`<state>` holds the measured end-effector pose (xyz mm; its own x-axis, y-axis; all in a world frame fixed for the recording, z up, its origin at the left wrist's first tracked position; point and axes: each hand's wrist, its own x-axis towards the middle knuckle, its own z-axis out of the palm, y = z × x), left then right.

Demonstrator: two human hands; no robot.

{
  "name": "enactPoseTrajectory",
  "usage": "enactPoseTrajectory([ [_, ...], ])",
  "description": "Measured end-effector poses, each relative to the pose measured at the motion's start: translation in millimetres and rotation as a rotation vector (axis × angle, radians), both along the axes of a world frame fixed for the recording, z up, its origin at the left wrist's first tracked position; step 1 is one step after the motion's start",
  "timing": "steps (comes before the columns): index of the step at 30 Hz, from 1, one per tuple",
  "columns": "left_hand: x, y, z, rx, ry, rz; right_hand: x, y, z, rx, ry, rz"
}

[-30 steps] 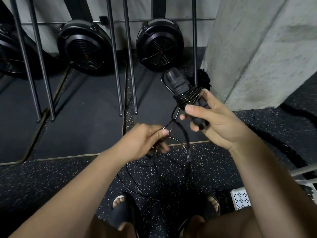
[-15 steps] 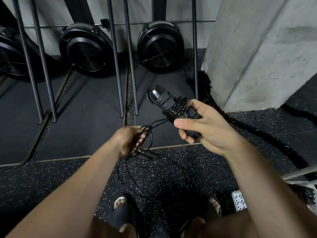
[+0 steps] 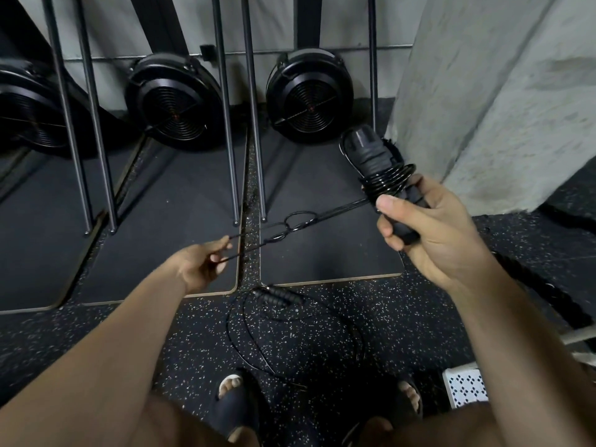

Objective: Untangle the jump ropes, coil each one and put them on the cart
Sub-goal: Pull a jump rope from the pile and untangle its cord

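Moved since half a second ago: your left hand has drawn out leftward, away from your right hand, so the cord now runs stretched between them where it hung slack. Item, right hand: fingers and thumb wrapped round the lower end of the black handle bundle, which points up and away, several turns of cord wound about its middle. Item, left hand: thumb and fingers pinching the cord, two strands passing through. Item, snag: small loops and a twisted stretch midway along the taut span, above the dark mat. Item, floor: a loose handle lying before your feet, thin slack cord trailing from it in wide curves. Item, cart: not plainly in view; a white perforated panel at lower right may belong to it. Step in hand, as judged: untangling and winding one rope; nothing fully coiled, nothing stowed. Next move calls for easing the loops open with the left hand, keeping the bundle gripped, then winding the freed length on.
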<state>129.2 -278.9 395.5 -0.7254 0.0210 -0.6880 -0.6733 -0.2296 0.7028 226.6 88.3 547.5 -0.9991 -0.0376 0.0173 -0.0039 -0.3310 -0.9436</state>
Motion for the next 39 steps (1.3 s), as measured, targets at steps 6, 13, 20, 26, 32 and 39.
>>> enactPoseTrajectory([
  [6, -13, 2, -25, 0.341, -0.184, 0.749, -1, -17, -8, -0.003, -0.002, 0.050],
  [13, 9, -7, 15, -0.027, -0.019, -0.333, -5, 9, -1, 0.065, 0.016, -0.062],
  [20, -3, -10, -18, -0.144, -0.216, 0.191, 1, -3, -2, -0.006, 0.003, -0.094],
  [26, 1, -3, -54, -0.852, -0.071, -0.250, 3, -44, -14, 0.266, -0.027, 0.046],
  [32, 33, 84, 23, -0.158, 0.216, -0.481, -5, -45, -20, 0.400, -0.068, 0.087],
  [39, 91, 154, 73, 0.124, 0.391, -0.668, -9, -27, -20, 0.441, -0.088, 0.010],
])
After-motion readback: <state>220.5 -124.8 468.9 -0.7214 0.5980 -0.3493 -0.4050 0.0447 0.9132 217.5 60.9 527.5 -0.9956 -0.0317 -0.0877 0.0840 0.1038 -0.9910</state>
